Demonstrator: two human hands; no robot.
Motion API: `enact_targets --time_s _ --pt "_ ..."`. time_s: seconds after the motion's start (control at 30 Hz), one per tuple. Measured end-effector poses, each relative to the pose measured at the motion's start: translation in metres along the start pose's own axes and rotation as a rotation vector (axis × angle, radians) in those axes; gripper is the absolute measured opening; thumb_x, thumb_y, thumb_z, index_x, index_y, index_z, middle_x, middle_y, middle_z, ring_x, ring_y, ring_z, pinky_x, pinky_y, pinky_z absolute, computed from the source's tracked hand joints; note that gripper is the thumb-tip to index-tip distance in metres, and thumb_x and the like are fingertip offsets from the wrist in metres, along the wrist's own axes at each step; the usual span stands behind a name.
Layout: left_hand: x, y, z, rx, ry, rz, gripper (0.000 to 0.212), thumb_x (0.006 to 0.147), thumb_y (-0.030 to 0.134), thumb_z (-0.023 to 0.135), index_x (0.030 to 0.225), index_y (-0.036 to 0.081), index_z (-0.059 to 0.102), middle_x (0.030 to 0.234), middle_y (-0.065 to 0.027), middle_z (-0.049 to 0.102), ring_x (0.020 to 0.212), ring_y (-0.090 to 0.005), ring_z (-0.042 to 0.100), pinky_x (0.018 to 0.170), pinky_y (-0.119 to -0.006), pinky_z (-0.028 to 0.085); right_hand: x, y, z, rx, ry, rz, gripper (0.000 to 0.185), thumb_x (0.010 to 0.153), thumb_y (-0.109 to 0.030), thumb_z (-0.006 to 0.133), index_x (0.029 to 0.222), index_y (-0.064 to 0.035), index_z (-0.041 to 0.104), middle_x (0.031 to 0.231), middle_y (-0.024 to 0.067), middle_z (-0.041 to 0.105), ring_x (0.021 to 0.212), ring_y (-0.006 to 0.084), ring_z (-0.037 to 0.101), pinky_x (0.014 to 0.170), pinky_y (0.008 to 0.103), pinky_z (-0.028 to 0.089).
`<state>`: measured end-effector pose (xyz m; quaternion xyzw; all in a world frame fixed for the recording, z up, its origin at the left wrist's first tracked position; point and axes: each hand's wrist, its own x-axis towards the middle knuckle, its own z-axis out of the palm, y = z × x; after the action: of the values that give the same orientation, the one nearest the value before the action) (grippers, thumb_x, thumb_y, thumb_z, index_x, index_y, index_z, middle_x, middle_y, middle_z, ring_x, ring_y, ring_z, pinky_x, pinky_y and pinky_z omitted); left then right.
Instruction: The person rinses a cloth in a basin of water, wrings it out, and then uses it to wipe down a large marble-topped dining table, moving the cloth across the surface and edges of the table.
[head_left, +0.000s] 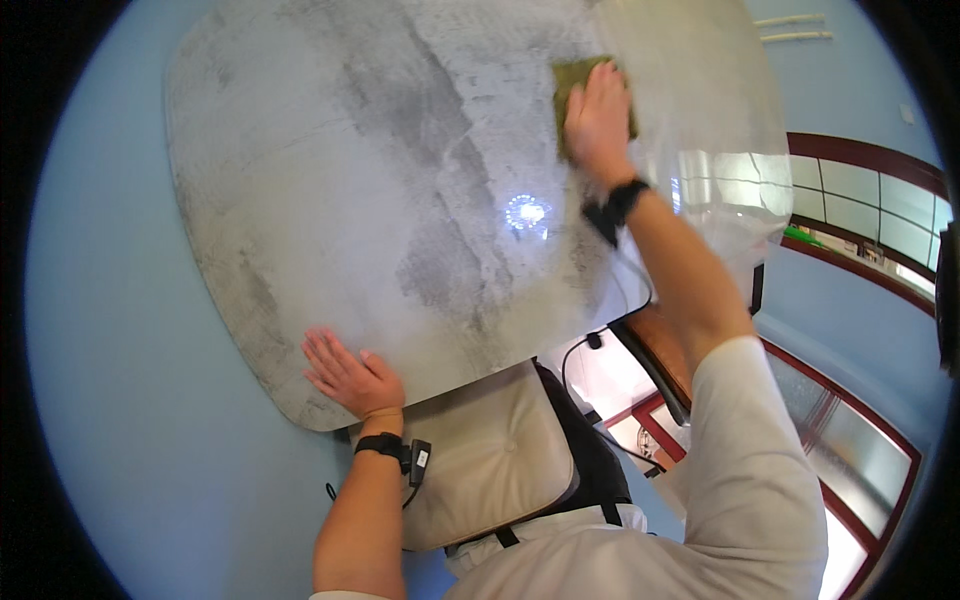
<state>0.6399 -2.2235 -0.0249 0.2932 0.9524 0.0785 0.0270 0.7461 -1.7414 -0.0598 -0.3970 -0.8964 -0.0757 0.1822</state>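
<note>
Under my right hand (600, 124) lies an olive-green cloth (574, 75), pressed flat against the grey marble-patterned tabletop (322, 202). The hand is slightly blurred, and its palm hides much of the cloth. My left hand (352, 375) rests palm down on the table's near left corner, fingers apart, with nothing in it. Both wrists carry black straps with a small cabled device. A ring-shaped lamp reflection shines on the glossy surface, below and left of the right hand.
A beige cushioned chair seat (487, 457) sits partly beneath the table's near edge. Another chair, with a brown seat (656, 345), stands at the right, beside black cables. A pale blue wall (112, 300) runs along the left. Red-framed glass panels (847, 442) are at the right.
</note>
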Motion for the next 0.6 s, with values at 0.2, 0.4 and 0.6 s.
enact_targets --time_s 0.2,0.4,0.6 --pt "-0.001 0.006 0.001 -0.015 0.033 -0.026 0.067 0.095 0.023 0.043 0.158 0.003 0.029 0.167 -0.0154 0.025 0.155 -0.0347 0.02 0.123 -0.057 0.007 -0.213 0.003 -0.135 0.18 -0.342 0.11 0.068 0.098 -0.022 0.048 0.154 0.0106 0.024 0.162 0.0298 0.023 0.15 0.0471 0.021 0.124 0.0534 0.016" --pt "-0.004 0.004 0.003 0.025 0.053 -0.009 0.066 0.096 0.025 0.042 0.158 0.003 0.029 0.166 -0.0158 0.026 0.154 -0.0357 0.022 0.123 -0.058 0.009 -0.246 0.0 -0.157 0.149 -0.442 0.152 0.072 0.099 -0.027 0.048 0.155 0.0097 0.022 0.163 0.0288 0.021 0.152 0.0455 0.017 0.125 0.0526 0.014" --pt "0.0 0.002 0.0 0.047 0.093 0.01 0.066 0.096 0.024 0.042 0.158 0.004 0.03 0.166 -0.0157 0.026 0.154 -0.0344 0.023 0.123 -0.058 0.009 -0.106 -0.055 -0.091 0.31 -0.336 0.02 0.075 0.098 -0.036 0.051 0.155 0.007 0.027 0.164 0.0246 0.024 0.153 0.04 0.019 0.126 0.0507 0.012"
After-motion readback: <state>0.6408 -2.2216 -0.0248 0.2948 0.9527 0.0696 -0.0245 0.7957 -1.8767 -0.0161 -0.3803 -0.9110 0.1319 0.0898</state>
